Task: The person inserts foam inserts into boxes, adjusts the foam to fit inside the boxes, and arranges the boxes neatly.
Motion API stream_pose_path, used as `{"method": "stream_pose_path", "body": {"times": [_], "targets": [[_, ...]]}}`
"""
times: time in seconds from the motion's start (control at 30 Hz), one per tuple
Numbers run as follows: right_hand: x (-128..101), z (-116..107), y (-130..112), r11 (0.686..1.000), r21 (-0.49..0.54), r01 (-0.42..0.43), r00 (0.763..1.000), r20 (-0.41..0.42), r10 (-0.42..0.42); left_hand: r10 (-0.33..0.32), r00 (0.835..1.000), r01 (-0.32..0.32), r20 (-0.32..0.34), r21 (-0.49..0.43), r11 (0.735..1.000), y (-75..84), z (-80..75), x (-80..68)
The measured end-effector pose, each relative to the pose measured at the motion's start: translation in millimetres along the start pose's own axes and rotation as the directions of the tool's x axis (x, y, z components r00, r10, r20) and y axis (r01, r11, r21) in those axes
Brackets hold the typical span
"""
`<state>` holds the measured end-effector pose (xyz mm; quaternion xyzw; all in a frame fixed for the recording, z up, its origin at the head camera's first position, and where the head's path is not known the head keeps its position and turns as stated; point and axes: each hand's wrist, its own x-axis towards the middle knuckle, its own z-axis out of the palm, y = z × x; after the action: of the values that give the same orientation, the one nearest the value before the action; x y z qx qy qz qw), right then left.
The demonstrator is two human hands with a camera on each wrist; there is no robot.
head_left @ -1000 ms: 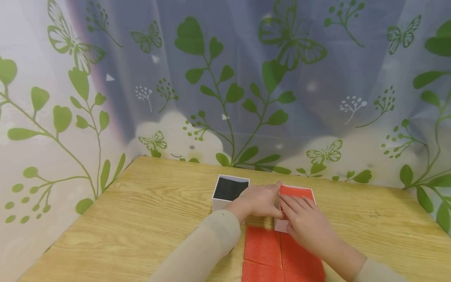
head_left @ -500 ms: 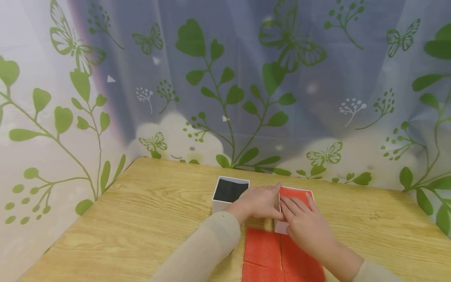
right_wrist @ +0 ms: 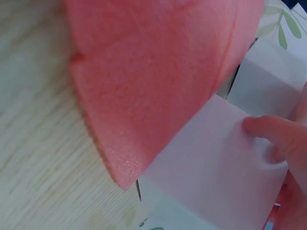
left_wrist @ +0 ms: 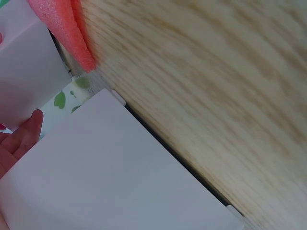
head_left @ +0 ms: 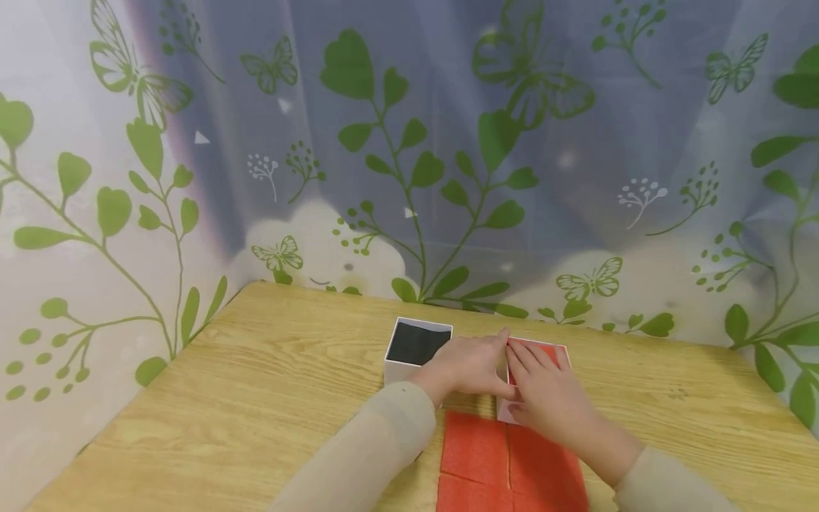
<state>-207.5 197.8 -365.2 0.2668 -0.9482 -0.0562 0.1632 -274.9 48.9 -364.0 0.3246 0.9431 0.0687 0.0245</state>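
Note:
A white box [head_left: 505, 410] stands mid-table with a red foam pad [head_left: 552, 353] lying in its top. My right hand [head_left: 544, 390] lies flat on that pad, fingers straight and pointing away from me. My left hand [head_left: 467, 366] rests against the box's left wall, its index finger stretched along the edge. A second white box [head_left: 416, 343] with a black inside stands just left of my left hand. In the right wrist view a finger [right_wrist: 268, 132] presses the white box wall [right_wrist: 211, 167] beside red foam [right_wrist: 153, 81].
Several red foam pieces [head_left: 505, 459] lie side by side on the wooden table [head_left: 256, 398] just in front of the boxes. A leaf-and-butterfly curtain [head_left: 409, 142] hangs close behind the table's far edge and left side.
My right hand has slid a little left and forward over the foam pad, covering more of it. The left hand and both boxes have stayed in place.

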Motion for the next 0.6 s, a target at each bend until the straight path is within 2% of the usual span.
{"method": "stream_pose_path", "body": {"times": [0.13, 0.33, 0.5, 0.6], "targets": [[2.3, -0.7, 2.5, 0.999, 0.040, -0.019, 1.000, 0.007, 0.019, 0.001, 1.000, -0.001, -0.002, 0.003, 1.000, 0.0, -1.1, -0.1], [-0.2, -2.8, 5.3, 1.000, 0.014, -0.027, 0.999, 0.030, 0.027, 0.000, 1.000, 0.000, 0.001, -0.012, 1.000, -0.2, -2.8, 0.1], [-20.1, -7.8, 17.1, 0.997, -0.004, -0.082, 0.994, 0.073, 0.082, 0.004, 1.000, -0.004, 0.000, -0.016, 1.000, 0.3, -3.0, -0.7], [-36.5, -9.0, 25.4, 0.995, -0.006, -0.096, 0.993, 0.070, 0.097, -0.002, 1.000, 0.002, 0.003, -0.017, 1.000, -0.4, -1.7, -1.1]]}}
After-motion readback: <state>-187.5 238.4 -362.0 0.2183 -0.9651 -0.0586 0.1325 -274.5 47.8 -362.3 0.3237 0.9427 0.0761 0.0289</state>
